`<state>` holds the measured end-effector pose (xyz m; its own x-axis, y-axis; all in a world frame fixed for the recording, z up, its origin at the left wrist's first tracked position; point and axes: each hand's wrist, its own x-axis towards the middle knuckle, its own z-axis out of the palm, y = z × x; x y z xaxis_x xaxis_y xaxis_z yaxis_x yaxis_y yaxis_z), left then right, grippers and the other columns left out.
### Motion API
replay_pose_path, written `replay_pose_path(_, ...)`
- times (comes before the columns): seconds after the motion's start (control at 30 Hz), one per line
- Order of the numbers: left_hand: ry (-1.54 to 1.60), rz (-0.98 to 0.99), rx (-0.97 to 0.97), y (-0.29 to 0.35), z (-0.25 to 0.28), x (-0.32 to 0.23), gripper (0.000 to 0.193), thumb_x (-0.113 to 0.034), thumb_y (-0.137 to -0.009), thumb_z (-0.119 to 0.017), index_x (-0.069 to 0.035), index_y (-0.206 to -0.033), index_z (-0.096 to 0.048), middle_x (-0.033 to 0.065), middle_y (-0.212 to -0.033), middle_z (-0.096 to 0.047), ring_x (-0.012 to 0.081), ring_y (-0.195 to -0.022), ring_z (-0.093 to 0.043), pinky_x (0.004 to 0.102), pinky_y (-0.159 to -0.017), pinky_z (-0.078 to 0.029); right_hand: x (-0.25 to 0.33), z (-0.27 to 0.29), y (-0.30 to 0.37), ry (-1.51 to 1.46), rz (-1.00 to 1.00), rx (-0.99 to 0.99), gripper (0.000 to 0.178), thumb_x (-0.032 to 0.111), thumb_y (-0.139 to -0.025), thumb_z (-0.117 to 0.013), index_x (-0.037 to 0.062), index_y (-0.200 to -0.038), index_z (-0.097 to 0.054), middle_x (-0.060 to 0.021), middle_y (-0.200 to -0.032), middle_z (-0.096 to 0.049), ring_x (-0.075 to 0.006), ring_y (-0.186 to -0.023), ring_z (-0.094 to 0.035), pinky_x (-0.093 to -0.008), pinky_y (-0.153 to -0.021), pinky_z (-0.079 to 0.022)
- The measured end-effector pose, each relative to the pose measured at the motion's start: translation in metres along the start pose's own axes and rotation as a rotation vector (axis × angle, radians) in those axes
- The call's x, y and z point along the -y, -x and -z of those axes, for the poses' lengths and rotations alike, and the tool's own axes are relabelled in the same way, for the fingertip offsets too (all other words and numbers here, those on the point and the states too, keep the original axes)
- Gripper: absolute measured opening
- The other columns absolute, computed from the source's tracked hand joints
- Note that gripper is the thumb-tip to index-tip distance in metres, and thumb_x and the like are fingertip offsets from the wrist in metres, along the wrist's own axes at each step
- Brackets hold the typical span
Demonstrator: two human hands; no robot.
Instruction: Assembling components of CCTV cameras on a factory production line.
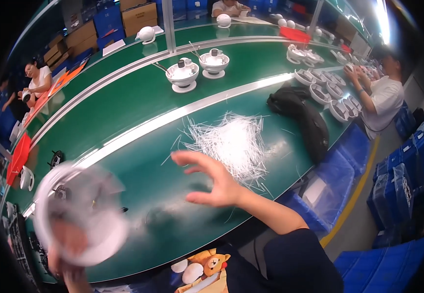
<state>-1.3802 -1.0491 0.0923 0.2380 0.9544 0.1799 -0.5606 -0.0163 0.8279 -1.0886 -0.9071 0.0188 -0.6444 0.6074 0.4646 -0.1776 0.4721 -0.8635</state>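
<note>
At eight o'clock in the view, the left hand (pixel 69 241) grips a round white thing (pixel 108 237) by its low side; both are blurry, so I cannot tell how each finger sits. The right hand (pixel 211 181) is just below the middle, toward six o'clock. Its fingers are spread, with the thumb well apart, and it holds nothing. At one o'clock from it, near the fingers, a messy pile of thin white strips (pixel 231 144) lies on the green table (pixel 155 166). A long black bag (pixel 304 119) lies between two and three o'clock. Two white bowls (pixel 182 78) with sticks poking out stand at eleven and twelve. A blue bin (pixel 305 211) sits at four o'clock.
</note>
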Motion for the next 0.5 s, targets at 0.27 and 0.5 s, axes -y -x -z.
replay_pose_path(0.27,0.724,0.289,0.551,-0.27,-0.019,0.136,0.07,-0.064,-0.076,-0.049,0.002,-0.101,-0.053,-0.0022,-0.055,-0.038,0.0116,-0.051,-0.038,0.0395,-0.084,-0.045,-0.033,0.076,-0.023,-1.219,0.002,-0.422,0.073,0.061,-0.077,-0.05,0.0107,-0.129,-0.038,-0.0058,-0.122,-0.049,-0.026,-0.114,-0.045,-0.0458,-0.099,-0.036)
replay_pose_path(0.5,0.079,0.38,-0.154,-0.375,-0.023,0.201,0.076,-0.069,-0.083,-0.02,-0.009,-0.12,-0.048,0.0131,-0.114,-0.053,0.0256,-0.108,-0.049,0.0477,-0.089,-0.04,-0.055,0.182,-0.037,-0.875,-0.495,-0.576,0.064,0.059,-0.085,-0.031,0.0136,-0.128,-0.041,-0.0068,-0.13,-0.044,-0.0277,-0.116,-0.041,-0.0449,-0.093,-0.035)
